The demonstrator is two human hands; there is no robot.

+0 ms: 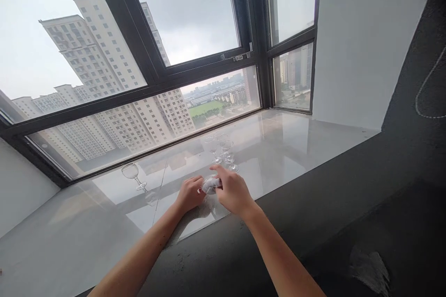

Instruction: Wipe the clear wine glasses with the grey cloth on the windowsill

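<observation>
Just above the front part of the glossy sill, my two hands meet at a wine glass (pixel 200 190). My left hand (pixel 191 193) is closed around one end of it, and only a small clear piece shows by the fingers. A crumpled whitish cloth (pixel 211 184) bunches at the glass between the hands. My right hand (pixel 232 191) pinches this cloth from the other side, its index finger stretched out over the top. Fingers and cloth hide most of the glass. Just beyond my hands, several clear stemmed glasses (pixel 215 159) stand close together.
One more wine glass (pixel 141 186) stands upright on the sill at the left. The pale, reflective sill (pixel 289 148) ends at a dark wall (pixel 313 213) in front. Behind it are dark-framed windows (pixel 209 74). A bead chain (pixel 420 111) hangs at the far right.
</observation>
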